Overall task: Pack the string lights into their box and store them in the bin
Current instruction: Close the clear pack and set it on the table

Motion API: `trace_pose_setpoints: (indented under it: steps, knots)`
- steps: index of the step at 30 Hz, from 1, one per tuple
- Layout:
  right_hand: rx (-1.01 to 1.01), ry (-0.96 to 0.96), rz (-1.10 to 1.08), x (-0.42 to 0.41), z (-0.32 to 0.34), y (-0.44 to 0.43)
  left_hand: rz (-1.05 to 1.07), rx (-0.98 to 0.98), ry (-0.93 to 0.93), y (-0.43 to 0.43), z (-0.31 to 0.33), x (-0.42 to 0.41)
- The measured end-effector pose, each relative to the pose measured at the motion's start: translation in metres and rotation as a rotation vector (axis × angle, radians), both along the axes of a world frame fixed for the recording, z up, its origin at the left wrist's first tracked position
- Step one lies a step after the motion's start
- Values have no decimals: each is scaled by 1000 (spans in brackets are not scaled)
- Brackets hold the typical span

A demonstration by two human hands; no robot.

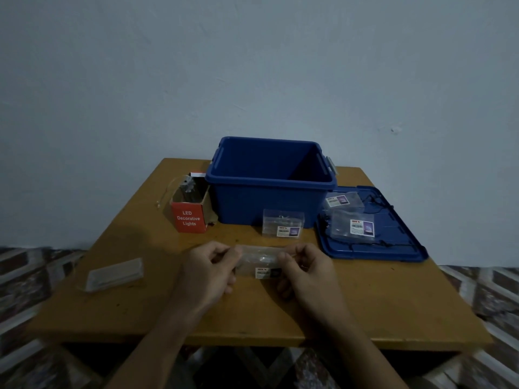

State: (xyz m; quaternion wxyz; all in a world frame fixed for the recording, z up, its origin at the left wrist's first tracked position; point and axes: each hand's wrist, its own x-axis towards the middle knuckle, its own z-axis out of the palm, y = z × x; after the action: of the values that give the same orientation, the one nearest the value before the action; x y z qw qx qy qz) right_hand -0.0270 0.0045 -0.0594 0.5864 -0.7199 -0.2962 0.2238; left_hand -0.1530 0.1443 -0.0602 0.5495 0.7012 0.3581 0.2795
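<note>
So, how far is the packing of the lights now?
Early stage. Done: the blue bin stands open, its lid beside it. In hand: left hand and right hand hold one clear packet. Left: the red box is open with a thin wire hanging out, other packets lie outside, and nothing shows inside the bin.

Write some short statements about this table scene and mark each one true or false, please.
1. Both the left hand and the right hand hold one clear plastic packet. True.
2. The blue bin is closed with its lid. False: the bin is open, and the blue lid lies flat on the table to its right.
3. The red LED Decorative Lights box stands left of the bin. True.
4. Nothing lies on the lid. False: two labelled packets and black string lights lie on it.
</note>
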Motion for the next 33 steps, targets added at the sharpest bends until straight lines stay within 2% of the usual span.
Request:
trace_pose_setpoints:
  steps: [6, 12, 15, 21, 33]
  knots:
    - [-79, -85, -65, -6, 1, 44, 193, -105, -56, 19, 4, 3]
    - [-39, -135, -154, -2, -6, 78, 300, -242, -111, 29, 3, 21]
    - [-35, -138, -174, -2, -13, 80, 268, -216, -118, 30, 0, 22]
    - [-51, -185, -182, -3, -16, 76, 146, -27, -18, 22, -4, 18]
    - [-69, -144, -127, 2, -15, 71, 59, 12, 64, 27, -6, 17]
